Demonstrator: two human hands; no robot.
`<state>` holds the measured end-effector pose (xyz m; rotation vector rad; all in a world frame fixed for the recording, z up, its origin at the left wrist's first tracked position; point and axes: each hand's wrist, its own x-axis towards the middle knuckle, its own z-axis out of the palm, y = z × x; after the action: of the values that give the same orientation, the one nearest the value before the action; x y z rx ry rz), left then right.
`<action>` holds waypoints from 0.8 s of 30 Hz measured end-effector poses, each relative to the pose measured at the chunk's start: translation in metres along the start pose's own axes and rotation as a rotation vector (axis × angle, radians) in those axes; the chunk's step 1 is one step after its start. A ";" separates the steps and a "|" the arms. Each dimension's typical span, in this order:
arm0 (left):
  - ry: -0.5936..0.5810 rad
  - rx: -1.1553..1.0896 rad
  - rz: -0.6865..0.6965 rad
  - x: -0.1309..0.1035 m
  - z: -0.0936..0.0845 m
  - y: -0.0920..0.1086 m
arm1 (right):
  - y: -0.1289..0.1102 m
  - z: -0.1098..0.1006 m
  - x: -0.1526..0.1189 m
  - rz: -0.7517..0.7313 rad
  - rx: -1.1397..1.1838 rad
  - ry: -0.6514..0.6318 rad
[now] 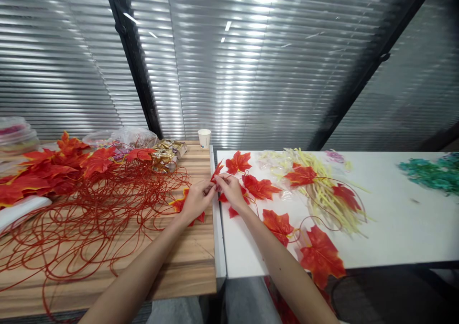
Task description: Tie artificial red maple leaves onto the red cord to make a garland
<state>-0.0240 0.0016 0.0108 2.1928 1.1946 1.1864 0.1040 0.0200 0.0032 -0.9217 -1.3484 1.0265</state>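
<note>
My left hand (198, 197) and my right hand (231, 189) meet above the seam between two tables, fingertips pinched together at a small red leaf (216, 171). What exactly lies between the fingertips is too small to make out. Under my left wrist, another red leaf (182, 203) rests on the wooden table. Several red leaves, such as one (261, 186) right of my right hand, are joined by thin red cord across the white table. A large tangle of red cord (107, 209) spreads to the left of my left hand.
Red leaves (43, 173) are heaped at the far left, near plastic tubs (16, 135). Gold packets (168, 154) and a paper cup (204, 138) stand at the back. Yellow strips (322, 195) and green pieces (432, 172) lie on the white table (394, 233).
</note>
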 end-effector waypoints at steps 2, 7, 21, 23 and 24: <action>-0.010 -0.010 -0.004 0.000 0.000 0.001 | 0.001 -0.001 0.001 -0.001 -0.005 0.018; -0.009 -0.034 -0.025 0.001 0.000 0.003 | 0.003 -0.001 0.002 0.031 -0.012 0.040; -0.101 -0.092 -0.058 0.000 0.000 -0.001 | 0.003 -0.002 0.001 0.027 -0.059 0.062; -0.115 -0.073 -0.051 0.000 0.001 -0.002 | 0.006 -0.002 0.002 0.019 -0.104 0.055; -0.122 -0.062 -0.044 0.000 0.001 -0.003 | 0.007 -0.002 0.002 0.013 -0.138 0.049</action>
<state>-0.0245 0.0031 0.0082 2.1483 1.1351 1.0417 0.1056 0.0240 -0.0033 -1.0525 -1.3871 0.9239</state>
